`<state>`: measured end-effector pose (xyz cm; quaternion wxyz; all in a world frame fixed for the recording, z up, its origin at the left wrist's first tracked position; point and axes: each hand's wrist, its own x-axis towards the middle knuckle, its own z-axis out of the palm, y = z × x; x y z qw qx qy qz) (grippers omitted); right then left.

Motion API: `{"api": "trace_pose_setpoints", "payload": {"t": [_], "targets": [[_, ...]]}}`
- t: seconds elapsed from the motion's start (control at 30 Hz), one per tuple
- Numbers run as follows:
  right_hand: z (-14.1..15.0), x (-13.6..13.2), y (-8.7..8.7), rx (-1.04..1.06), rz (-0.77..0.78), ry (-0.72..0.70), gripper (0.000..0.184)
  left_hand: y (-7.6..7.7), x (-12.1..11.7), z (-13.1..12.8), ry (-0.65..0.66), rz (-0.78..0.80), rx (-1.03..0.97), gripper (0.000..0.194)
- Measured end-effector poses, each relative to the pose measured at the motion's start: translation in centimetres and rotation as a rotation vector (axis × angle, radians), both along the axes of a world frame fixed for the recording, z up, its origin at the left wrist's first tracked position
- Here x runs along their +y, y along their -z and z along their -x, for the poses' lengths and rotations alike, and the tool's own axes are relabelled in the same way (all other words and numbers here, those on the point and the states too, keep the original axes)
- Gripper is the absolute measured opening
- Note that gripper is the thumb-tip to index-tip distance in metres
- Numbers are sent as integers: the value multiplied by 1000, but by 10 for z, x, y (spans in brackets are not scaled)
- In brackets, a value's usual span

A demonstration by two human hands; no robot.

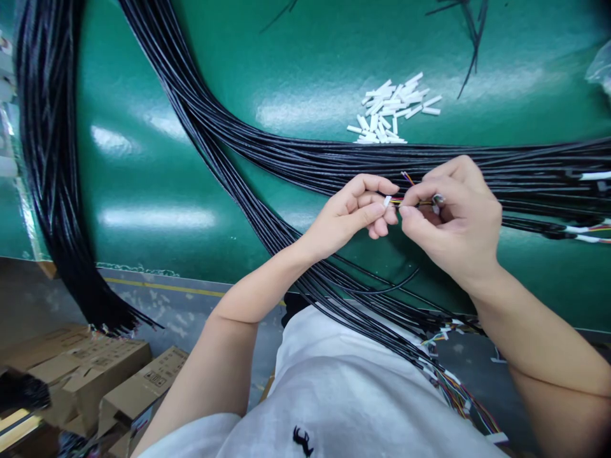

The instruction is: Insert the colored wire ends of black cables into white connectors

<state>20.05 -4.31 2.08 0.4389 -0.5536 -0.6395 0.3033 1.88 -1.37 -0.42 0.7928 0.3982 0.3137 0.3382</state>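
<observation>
My left hand (359,213) is closed in a pinch on a small white connector housing (387,201). My right hand (457,216) is closed on the thin coloured wires (411,202) at the end of a black cable, and holds them at the housing. Both hands hover over a thick bundle of black cables (296,162) that lies across the green table (191,146). A pile of white connector housings (394,111) lies on the table beyond my hands.
More black cables (50,159) hang over the table's left edge toward the floor. Cable ends with coloured wires (453,381) drape over my lap. Cardboard boxes (95,381) stand on the floor at lower left. Finished cable ends (589,229) lie at right.
</observation>
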Motion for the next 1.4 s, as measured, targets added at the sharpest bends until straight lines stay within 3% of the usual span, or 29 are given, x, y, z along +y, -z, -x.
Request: {"api": "trace_pose_setpoints", "payload": {"t": [0.2, 0.83, 1.4], "targets": [[1, 0, 2, -101, -96, 31, 14, 2, 0, 0, 29, 69, 11, 43], [-2, -1, 4, -59, -27, 12, 16, 2, 1, -1, 64, 106, 17, 51], [0, -3, 2, -64, -34, -36, 16, 4, 1, 3, 85, 12, -15, 42]]}}
